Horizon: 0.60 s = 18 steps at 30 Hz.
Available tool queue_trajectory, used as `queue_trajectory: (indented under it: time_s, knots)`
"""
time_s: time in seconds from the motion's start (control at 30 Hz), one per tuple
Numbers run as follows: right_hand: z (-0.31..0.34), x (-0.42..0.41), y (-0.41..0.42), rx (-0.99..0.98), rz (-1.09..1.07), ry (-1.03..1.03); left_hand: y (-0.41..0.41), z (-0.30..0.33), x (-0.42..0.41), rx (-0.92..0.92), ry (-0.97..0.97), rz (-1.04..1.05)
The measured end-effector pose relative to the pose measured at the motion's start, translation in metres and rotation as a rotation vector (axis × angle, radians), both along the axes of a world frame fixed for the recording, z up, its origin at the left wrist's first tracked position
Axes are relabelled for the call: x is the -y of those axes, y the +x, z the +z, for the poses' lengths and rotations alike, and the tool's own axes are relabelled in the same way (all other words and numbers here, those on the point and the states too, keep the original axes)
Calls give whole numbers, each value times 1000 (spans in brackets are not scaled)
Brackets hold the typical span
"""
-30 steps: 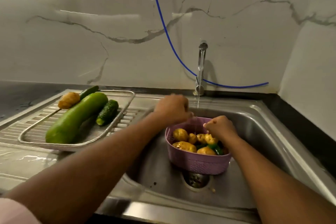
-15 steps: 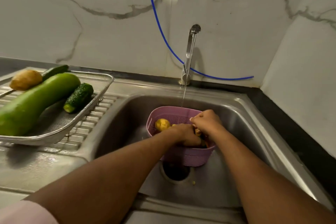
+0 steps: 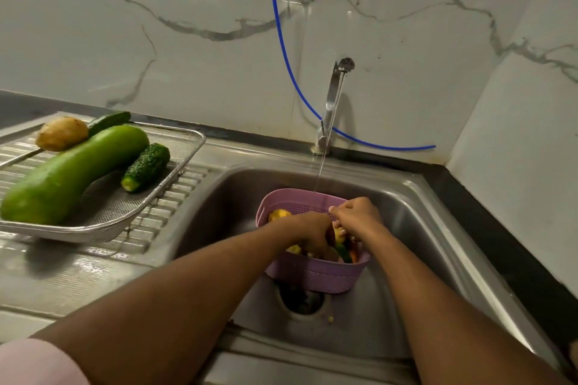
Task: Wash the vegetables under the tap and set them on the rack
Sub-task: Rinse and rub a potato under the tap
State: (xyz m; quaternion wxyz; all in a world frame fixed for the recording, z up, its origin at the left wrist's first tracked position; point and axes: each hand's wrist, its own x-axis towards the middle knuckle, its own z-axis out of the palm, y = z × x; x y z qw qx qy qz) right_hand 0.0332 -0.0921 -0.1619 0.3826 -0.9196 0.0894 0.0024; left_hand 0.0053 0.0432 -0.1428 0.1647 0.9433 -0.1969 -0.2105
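Both hands are down inside the pink perforated basket point(image 3: 312, 275), which sits in the steel sink point(image 3: 406, 259) over the drain point(image 3: 305, 302). The left hand point(image 3: 312, 231) reaches in from the near left with its fingers curled down among the vegetables; what exactly it grips is hidden. The right hand point(image 3: 356, 216) is just beside it, the two nearly touching, with its fingers bent round a small yellow potato point(image 3: 338, 233). Another yellow potato point(image 3: 279, 215) shows at the basket's far left, and green and orange pieces point(image 3: 345, 253) lie under the hands.

A thin stream of water falls from the tap point(image 3: 333, 103) onto the basket's far rim, just beyond the hands.

Well apart to the left, a metal mesh rack point(image 3: 134, 212) rests on the ribbed draining board point(image 3: 175, 197). In it lie a long green gourd point(image 3: 72, 172), a bumpy cucumber point(image 3: 145, 167) just beside it, a brown potato point(image 3: 61, 133) and a second cucumber point(image 3: 109, 122) behind the gourd.

A blue hose point(image 3: 283, 50) runs down the marble wall behind the tap.
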Motion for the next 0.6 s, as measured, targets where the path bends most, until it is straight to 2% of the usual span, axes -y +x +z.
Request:
queue_trajectory:
  time_s: [0.1,0.17,0.23,0.3,0.37,0.5,0.6]
  knots:
    - [8,-2,-5,22,26,46,6,-1,-11,72,-232,77]
    - [18,-7,-10,32,42,165,9,2,-16,109,-500,275]
    - [30,-15,-17,-18,83,375,10,7,-18,18,-786,480]
    - [35,-26,-22,-64,161,488,9,8,-20,-64,-953,581]
    - [33,-37,-23,-39,187,428,6,7,-20,-97,-1042,631]
    - [31,-52,-17,174,5,284,4,6,-14,-49,-1144,688]
    - [32,-59,-14,179,-128,407,3,6,-10,33,-1143,629]
